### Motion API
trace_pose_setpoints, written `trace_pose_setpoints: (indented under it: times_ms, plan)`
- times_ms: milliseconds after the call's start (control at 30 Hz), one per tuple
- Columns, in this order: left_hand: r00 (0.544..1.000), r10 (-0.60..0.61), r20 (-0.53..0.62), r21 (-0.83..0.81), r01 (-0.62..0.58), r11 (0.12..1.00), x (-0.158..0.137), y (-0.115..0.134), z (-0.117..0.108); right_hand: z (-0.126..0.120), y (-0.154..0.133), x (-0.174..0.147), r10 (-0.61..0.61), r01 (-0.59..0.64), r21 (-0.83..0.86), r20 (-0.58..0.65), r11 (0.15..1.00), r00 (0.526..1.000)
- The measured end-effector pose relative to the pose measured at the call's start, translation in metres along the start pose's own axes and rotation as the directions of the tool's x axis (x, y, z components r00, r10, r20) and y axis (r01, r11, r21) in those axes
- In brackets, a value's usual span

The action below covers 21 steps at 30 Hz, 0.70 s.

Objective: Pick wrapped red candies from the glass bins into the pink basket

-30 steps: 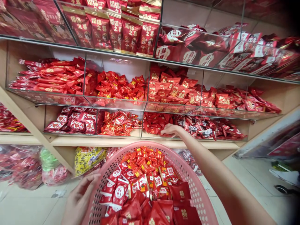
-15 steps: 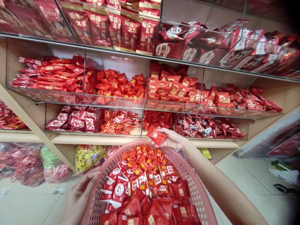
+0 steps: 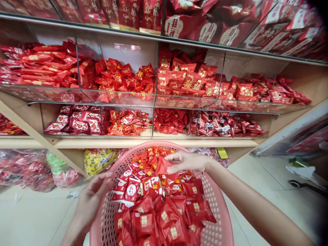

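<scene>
A pink perforated plastic basket [image 3: 226, 218] full of small wrapped sweets is in front of me. At its left rim, my left hand [image 3: 91, 198] is closed on the edge, fingers curled over it. Over the far part of the basket, my right hand [image 3: 187, 162] pinches a red sweet packet [image 3: 163, 166] between thumb and fingers. Below that packet are orange-red twisted sweets [image 3: 147, 162]. White-and-red packets [image 3: 131, 191] lie at the left inside, and dark red packets with gold print [image 3: 144, 223] fill the near side.
Glass-fronted shelves [image 3: 128, 97] of red packaged sweets span the view ahead. A wooden ledge [image 3: 77, 142] runs just beyond the basket. Underneath are clear bags of sweets [image 3: 28, 167] and a yellow bag [image 3: 98, 163]. Tiled floor [image 3: 263, 191] shows at both sides.
My right hand has brought the red sweet packet from beside the lower shelf down and left over the basket. My left hand stays at the rim. The view has tilted down and moved closer.
</scene>
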<state>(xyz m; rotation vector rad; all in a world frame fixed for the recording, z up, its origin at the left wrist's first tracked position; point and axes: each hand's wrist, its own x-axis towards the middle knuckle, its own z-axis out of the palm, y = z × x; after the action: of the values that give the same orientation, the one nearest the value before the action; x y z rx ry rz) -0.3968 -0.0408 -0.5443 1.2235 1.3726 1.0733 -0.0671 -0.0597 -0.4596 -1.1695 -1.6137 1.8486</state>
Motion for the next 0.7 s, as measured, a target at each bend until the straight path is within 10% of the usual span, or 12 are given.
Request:
trace_pose_setpoints:
  times_ms: [367, 700]
  plan:
    - [0.996, -0.073, 0.059, -0.053, 0.076, 0.996, 0.002, -0.010, -0.003, 0.050, 0.032, -0.072, 0.260, -0.176, -0.481, 0.113, 0.859, 0.959]
    - [0.996, -0.073, 0.057, -0.035, 0.075, 0.997, 0.002, -0.010, -0.004, 0.088, 0.040, -0.081, 0.229, -0.169, -0.707, -0.010, 0.687, 0.973]
